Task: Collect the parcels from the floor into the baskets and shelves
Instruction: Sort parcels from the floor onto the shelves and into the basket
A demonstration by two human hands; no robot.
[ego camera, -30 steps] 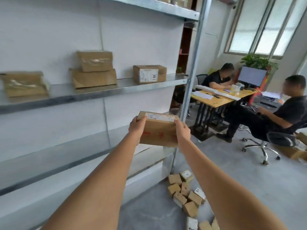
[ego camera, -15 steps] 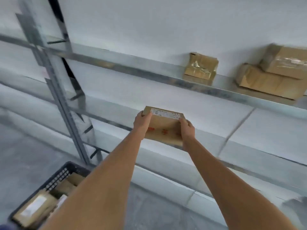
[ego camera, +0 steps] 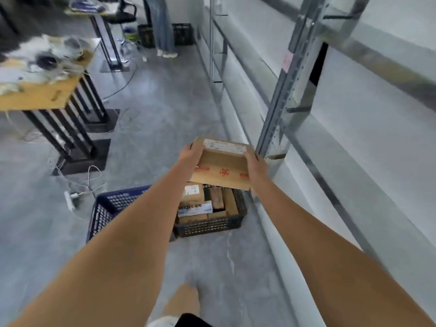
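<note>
Two hands on one cardboard parcel (ego camera: 221, 167), head view, held out at arm's length above floor (ego camera: 153, 128). Left hand (ego camera: 190, 154) on parcel's left end, fingers curled round far edge, thumb side near. Right hand (ego camera: 256, 165) on right end, fingers wrapped behind & under, thumb on top edge. Parcel tilted, brown face w/ red printed marks toward camera, white label strip along far top edge.

Directly below/beyond parcel: dark basket (ego camera: 210, 226) on floor, holding several boxes incl. a white-labelled box (ego camera: 194, 207) w/ dark lettering & brown cartons beside it. Second basket, blue (ego camera: 107, 208), touching or just beside its left side; inside mostly hidden by left forearm, contents can't tell.

Right of frame: metal shelf upright (ego camera: 286, 90) w/ punched holes, grey shelves (ego camera: 354, 147) running away along white wall. Parcel's right end near upright, not touching as far as visible.

Left: wooden-topped desk (ego camera: 44, 95) on black legs, cluttered w/ cables, blurred. White power strip (ego camera: 69, 200) & loose cords on floor near blue basket. Far back: another person's legs (ego camera: 162, 27) standing, black crates beside. Own foot (ego camera: 186, 300) at bottom centre.
</note>
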